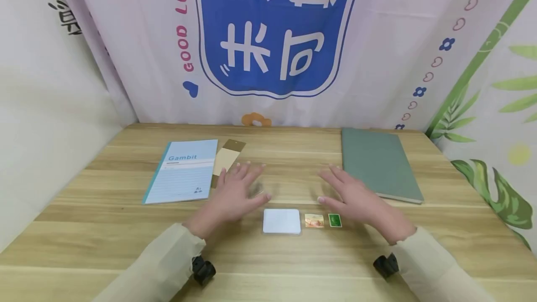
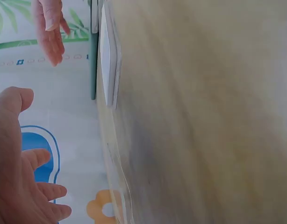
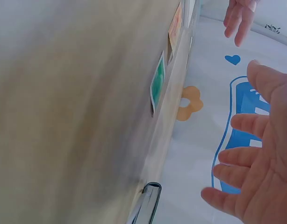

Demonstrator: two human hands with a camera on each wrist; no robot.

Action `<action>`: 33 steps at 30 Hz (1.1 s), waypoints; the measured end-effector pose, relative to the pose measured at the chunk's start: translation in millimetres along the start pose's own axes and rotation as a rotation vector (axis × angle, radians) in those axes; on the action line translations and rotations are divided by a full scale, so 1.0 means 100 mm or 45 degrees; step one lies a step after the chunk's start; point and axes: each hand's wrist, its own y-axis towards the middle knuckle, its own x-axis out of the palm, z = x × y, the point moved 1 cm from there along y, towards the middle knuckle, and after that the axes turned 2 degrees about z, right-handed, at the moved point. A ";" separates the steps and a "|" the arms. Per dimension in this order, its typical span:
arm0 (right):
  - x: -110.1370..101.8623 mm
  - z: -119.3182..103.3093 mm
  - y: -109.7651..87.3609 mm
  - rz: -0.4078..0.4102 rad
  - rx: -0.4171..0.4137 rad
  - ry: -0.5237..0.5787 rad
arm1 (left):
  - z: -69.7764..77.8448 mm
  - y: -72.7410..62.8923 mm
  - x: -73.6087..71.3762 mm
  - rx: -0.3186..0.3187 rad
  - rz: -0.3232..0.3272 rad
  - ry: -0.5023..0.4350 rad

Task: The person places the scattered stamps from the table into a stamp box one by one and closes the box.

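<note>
My left hand [image 1: 236, 194], fingers spread and holding nothing, hovers over the table just beyond a small white rectangular block [image 1: 281, 221] with a clear edge. Under its thumb a thin transparent item [image 2: 119, 182] shows in the left wrist view, partly hidden in the head view. My right hand [image 1: 354, 198] is also held above the table with straight, parted fingers and nothing in it. Left of it lie a small green stamp [image 1: 334, 220] and a red-and-gold stamp [image 1: 314, 221], in a row with the white block.
A light blue Gambit notebook [image 1: 182, 171] lies at the left, beside a tan and brown card strip [image 1: 226, 158] partly behind my left hand. At the back right is a grey-green hardcover book [image 1: 379, 162]. Printed cloth [image 1: 369, 59] hangs behind the wooden table [image 1: 293, 274].
</note>
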 end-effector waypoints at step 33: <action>0.23 -0.07 -0.16 -0.014 -0.257 0.173 | 0.08 -0.28 0.23 0.252 -0.170 -0.404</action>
